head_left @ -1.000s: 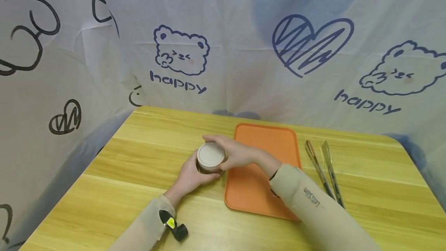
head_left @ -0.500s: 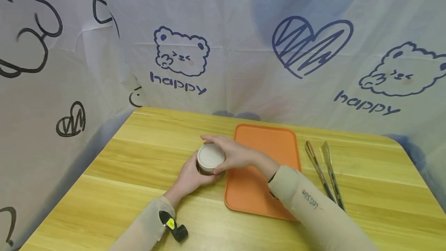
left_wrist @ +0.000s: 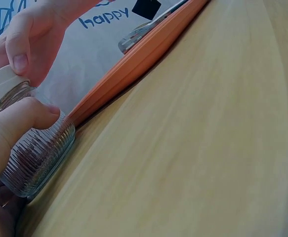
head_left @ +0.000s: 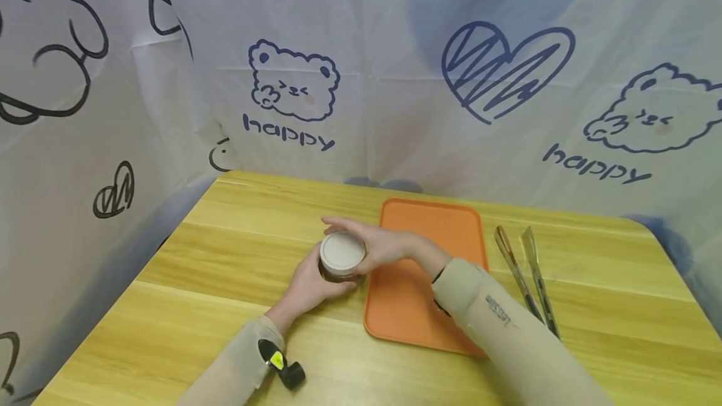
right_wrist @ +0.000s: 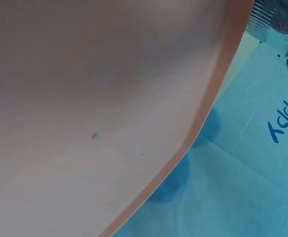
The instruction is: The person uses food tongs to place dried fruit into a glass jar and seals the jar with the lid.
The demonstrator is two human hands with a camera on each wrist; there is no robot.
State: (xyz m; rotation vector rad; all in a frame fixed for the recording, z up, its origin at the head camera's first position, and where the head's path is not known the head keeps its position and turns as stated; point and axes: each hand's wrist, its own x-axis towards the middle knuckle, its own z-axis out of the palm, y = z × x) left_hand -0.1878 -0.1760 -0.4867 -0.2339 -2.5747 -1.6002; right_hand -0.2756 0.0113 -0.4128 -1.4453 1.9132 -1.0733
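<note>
A clear ribbed glass jar [left_wrist: 42, 153] with a cream lid [head_left: 343, 250] stands on the table, just left of the tray. Something dark reddish shows inside through the ribs. My left hand [head_left: 307, 284] is wrapped around the jar's body, its thumb lying across the glass in the left wrist view. From the right, my right hand [head_left: 383, 247] grips the lid's edge, thumb on the near side and fingers on the far side. The right wrist view catches only part of the jar [right_wrist: 260, 22] and a finger at its upper right corner.
An orange tray [head_left: 417, 312] lies right of the jar, under my right forearm. Farther right are metal tongs [head_left: 517, 274] and a second long metal utensil [head_left: 538, 274]. A printed cloth [head_left: 383, 111] hangs behind the wooden table [head_left: 225, 255].
My right hand's thumb and fingers have shifted slightly along the lid's rim, the thumb nearer and then back. My left hand and the jar stay in place.
</note>
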